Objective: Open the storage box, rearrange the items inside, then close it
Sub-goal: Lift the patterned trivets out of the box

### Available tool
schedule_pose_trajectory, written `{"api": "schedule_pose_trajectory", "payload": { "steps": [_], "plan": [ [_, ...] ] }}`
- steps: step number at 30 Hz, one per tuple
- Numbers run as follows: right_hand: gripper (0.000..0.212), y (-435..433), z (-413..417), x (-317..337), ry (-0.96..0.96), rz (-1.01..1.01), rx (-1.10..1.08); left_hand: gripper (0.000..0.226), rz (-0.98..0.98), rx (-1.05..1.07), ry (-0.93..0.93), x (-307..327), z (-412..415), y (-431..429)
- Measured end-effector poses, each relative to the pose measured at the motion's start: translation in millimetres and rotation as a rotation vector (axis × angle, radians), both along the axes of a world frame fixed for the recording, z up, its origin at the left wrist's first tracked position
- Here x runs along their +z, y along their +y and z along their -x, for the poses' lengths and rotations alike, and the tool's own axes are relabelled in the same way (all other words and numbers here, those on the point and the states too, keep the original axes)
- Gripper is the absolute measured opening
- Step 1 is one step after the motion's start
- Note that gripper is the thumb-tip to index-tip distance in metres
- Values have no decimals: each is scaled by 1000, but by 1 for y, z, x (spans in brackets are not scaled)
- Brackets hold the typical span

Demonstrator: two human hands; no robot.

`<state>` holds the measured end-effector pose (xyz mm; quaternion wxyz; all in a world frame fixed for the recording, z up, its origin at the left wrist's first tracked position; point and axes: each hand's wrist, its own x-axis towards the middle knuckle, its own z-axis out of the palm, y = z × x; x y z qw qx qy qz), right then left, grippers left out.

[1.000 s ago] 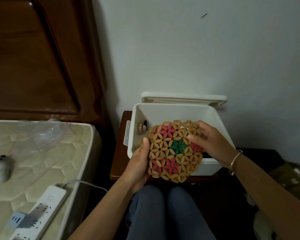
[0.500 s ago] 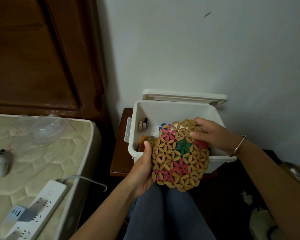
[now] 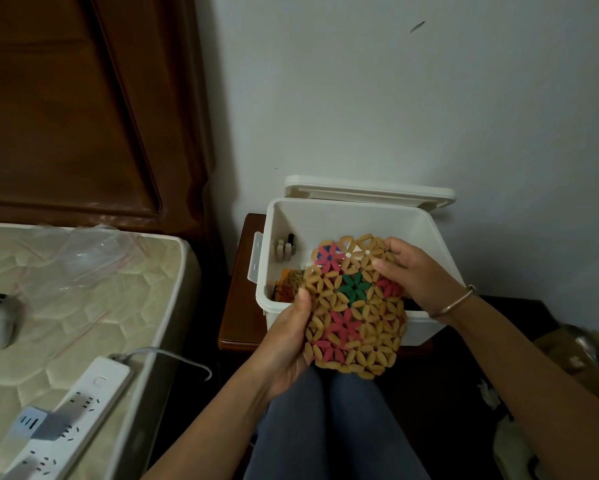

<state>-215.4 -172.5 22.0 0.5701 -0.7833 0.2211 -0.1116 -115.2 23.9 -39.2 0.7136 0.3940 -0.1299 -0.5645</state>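
2 hands grasp the woven mat [image 3: 355, 306] over the near rim of the open storage box [image 3: 343, 220]: left hand [image 3: 287, 344] curled on its near-left edge, right hand [image 3: 419, 282] pinching the far-right. I'd level it, then lower it flat, clear of the small bottles [image 3: 286, 249] far-left.

Left grip [image 3: 287, 344], right grip [image 3: 419, 278], both curled

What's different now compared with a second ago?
The flower-patterned mat has slid a little toward the person, uncovering an orange-brown item in the white box. The left hand and right hand grip the mat as before. The lid stays open and the small bottles are unmoved.
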Motion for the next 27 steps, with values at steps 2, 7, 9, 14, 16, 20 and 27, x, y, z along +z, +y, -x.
{"api": "schedule_pose_trajectory", "payload": {
  "steps": [2,7,9,14,16,20,27],
  "plan": [
    [18,6,1,-5,-110,-217,-55,51,5,-9,3,-1,0,1],
    [28,5,5,-3,-302,-455,-221,52,20,0,-6,-5,0,1],
    [34,-7,10,7,-387,-521,-274,49,21,16,-7,-5,-1,2],
    [34,-15,28,22,-291,-628,-154,47,6,72,-17,-11,-6,3],
    [28,-3,30,17,-162,-590,-83,46,-5,80,-24,-11,-5,2],
    [19,15,25,7,106,-206,-125,51,-32,69,-23,-8,-4,-1],
    [18,20,20,9,175,60,-166,48,-42,64,-20,-8,-2,2]
  ]
}}
